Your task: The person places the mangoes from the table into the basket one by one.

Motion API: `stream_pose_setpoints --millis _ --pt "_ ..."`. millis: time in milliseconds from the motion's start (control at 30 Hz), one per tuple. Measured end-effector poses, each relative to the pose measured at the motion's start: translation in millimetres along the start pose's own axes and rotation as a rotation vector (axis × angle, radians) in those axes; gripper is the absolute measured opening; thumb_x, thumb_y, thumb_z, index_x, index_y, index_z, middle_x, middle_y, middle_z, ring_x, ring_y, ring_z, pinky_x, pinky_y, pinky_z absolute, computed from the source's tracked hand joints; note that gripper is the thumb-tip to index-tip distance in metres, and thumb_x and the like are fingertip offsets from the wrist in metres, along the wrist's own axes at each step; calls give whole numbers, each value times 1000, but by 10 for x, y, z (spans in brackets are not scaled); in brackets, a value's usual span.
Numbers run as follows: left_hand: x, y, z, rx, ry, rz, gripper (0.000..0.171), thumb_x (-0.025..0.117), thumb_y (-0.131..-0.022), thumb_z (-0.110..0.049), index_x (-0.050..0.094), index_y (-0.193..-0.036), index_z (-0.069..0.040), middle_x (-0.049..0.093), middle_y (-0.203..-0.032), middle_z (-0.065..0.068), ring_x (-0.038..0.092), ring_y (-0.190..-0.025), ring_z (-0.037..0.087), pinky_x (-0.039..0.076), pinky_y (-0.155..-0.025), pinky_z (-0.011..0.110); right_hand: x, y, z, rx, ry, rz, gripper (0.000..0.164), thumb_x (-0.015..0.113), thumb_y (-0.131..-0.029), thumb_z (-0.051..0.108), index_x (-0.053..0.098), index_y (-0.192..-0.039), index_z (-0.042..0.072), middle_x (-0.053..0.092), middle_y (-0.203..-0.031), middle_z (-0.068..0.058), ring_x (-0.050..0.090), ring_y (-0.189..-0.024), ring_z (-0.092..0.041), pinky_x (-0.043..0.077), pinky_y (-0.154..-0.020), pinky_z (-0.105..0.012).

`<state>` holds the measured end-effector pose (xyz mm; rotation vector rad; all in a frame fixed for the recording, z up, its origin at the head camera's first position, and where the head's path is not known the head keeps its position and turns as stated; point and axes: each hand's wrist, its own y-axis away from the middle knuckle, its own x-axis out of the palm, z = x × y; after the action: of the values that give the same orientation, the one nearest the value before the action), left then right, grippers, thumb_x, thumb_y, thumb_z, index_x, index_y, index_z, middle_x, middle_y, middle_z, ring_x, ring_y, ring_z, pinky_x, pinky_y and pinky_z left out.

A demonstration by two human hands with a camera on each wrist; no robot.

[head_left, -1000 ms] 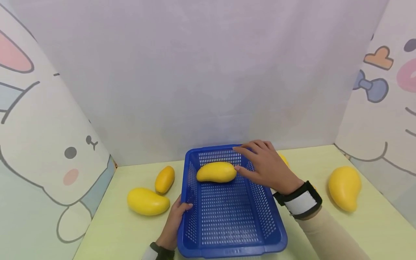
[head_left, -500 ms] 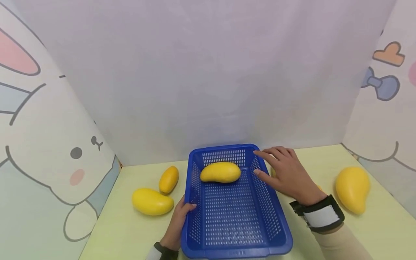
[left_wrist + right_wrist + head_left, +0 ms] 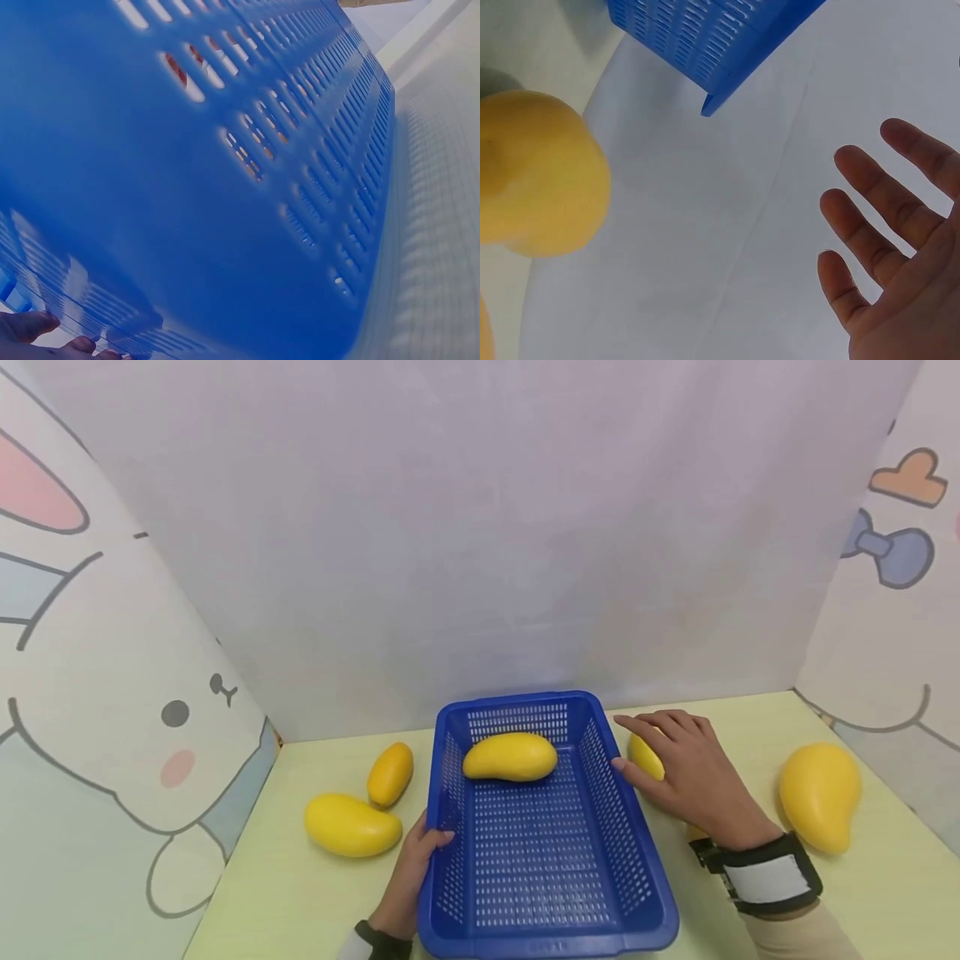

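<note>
A blue perforated plastic basket stands in the middle of the head view, with one yellow mango lying across its far end. My left hand grips the basket's left rim, thumb over the edge. In the left wrist view the basket's slotted wall fills most of the picture, with fingertips at the lower left. My right hand hovers just right of the basket, fingers spread and holding nothing. Below it lies a mango, partly hidden by the hand; the right wrist view shows a mango beside the palm.
Left of the basket, a larger mango and a smaller orange-yellow one lie close together on the pale table. A big mango rests at the far right. Another yellow bit peeks out beneath the right wrist. A cloth backdrop rises behind.
My right hand has moved right, from over the mango in the basket to outside the right rim. My left hand stays on the rim, and the mango in the basket lies as before.
</note>
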<state>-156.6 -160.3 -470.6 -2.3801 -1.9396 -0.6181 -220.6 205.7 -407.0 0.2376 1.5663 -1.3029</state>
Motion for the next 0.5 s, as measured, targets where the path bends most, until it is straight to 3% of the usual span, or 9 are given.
stream_pose_setpoints --millis 333,500 --pt "-4 0 -7 -2 -12 15 66 42 -92 -19 11 -149 -21 26 -146 22 43 -119 37 40 -93 51 45 48 -63 0 -3 -8 55 59 -82 52 53 -129 22 57 -115 -4 45 -111 -27 32 -87 -51" --pt "6 -30 -2 57 -49 -7 64 40 -91 -13 14 -149 -16 25 -147 23 41 -122 38 37 -96 49 30 61 -75 6 5 -10 57 60 -81 52 53 -129 22 57 -116 -5 45 -110 -28 32 -87 -51"
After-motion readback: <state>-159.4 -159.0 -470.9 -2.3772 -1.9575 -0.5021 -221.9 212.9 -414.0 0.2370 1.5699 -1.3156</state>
